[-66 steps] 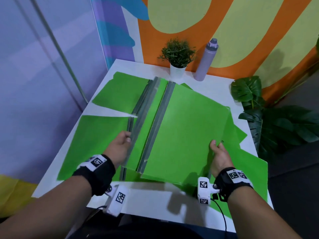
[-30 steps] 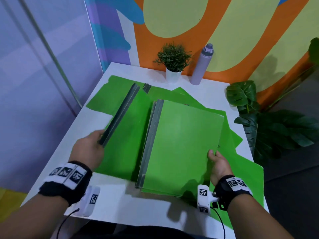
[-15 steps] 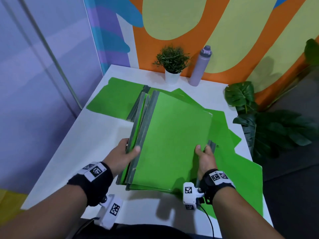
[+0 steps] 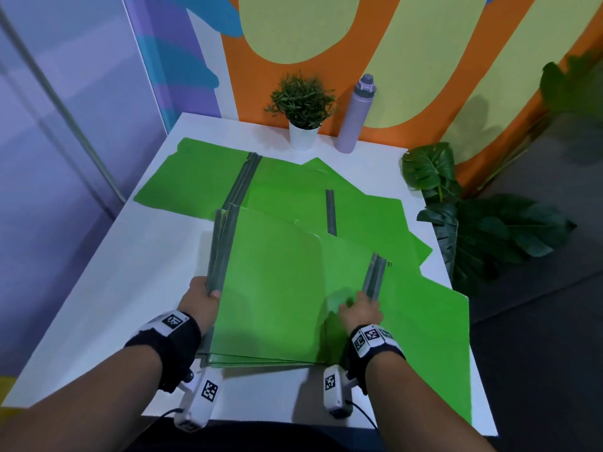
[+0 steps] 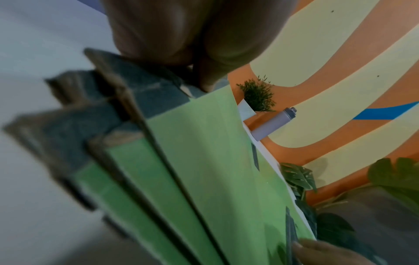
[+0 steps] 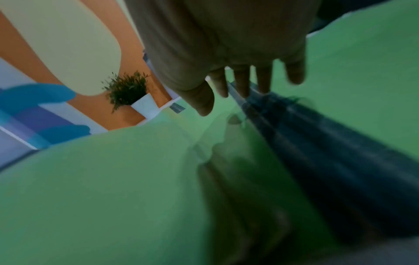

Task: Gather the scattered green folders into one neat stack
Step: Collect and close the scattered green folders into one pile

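A stack of green folders (image 4: 270, 288) with grey spines lies at the table's front middle. My left hand (image 4: 208, 293) grips the spines on its left edge, thumb on top; in the left wrist view the left hand (image 5: 204, 71) sits on the fanned grey spines (image 5: 145, 93). My right hand (image 4: 355, 305) reaches past the stack's right edge, and in the right wrist view its straight fingers (image 6: 242, 82) touch the grey spine (image 6: 317, 143) of another folder (image 4: 424, 337) lying flat on the right. More green folders (image 4: 195, 177) lie spread behind.
The white table (image 4: 130, 288) has bare surface on its left. A small potted plant (image 4: 303, 106) and a lilac bottle (image 4: 355, 115) stand at the back edge by the painted wall. Large leafy plants (image 4: 473, 223) stand off the table's right side.
My right hand has left the stack's right edge and moved onto the grey spine of the folder on the right. The stack sits nearer the front; my left hand still grips its spines.
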Demonstrator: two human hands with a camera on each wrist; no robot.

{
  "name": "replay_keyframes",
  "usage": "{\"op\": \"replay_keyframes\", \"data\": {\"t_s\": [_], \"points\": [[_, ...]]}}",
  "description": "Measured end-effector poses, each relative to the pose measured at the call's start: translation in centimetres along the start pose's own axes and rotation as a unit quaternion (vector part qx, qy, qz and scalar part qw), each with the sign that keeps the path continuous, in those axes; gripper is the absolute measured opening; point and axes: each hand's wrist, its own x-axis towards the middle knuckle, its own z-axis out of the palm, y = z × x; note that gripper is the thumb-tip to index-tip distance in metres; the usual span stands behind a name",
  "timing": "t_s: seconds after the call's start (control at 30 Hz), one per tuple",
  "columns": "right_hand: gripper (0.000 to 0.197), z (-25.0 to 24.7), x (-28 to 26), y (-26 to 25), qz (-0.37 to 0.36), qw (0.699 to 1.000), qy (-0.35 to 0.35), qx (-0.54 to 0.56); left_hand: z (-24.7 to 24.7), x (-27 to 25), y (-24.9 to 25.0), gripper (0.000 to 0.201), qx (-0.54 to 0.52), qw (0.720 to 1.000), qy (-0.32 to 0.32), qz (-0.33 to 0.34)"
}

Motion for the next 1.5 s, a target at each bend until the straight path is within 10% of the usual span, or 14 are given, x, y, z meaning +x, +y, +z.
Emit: {"op": "replay_keyframes", "data": {"t_s": [0.13, 0.3, 0.47, 0.63, 1.07, 1.3, 1.5], "points": [[0.089, 0.8, -0.4, 2.7, 0.043, 0.991, -0.060, -0.116, -0.7, 0.9, -1.5, 0.034, -0.023, 0.999, 0.046, -0.010], [0.088, 0.5, 0.3, 5.7, -0.114, 0.971, -0.102, -0.182, -2.5, 2.0, -2.8, 0.034, -0.077, 0.993, 0.082, -0.035], [0.065, -1.0, 1.4, 5.3, -0.068, 0.981, 0.022, -0.179, -2.7, 3.5, -4.3, 0.029, -0.130, 0.988, 0.047, -0.075], [0.020, -0.7, 0.8, 4.2, 0.004, 0.993, -0.010, -0.116, -1.9, 3.0, -4.7, 0.051, -0.155, 0.983, 0.022, -0.094], [0.023, -11.9, -4.1, -9.8, -0.232, 0.934, 0.265, 0.058, -3.8, 2.1, 2.4, 0.047, -0.199, 0.972, 0.107, 0.068], [0.029, -3.7, -7.4, -9.9, -0.493, 0.867, 0.060, -0.047, -1.2, 1.6, 2.2, 0.038, -0.252, 0.965, 0.026, 0.073], [0.040, 0.5, -6.2, -7.9, -0.543, 0.835, -0.071, -0.055, -1.4, 1.6, 1.3, 0.034, -0.321, 0.942, -0.005, 0.097]]}}
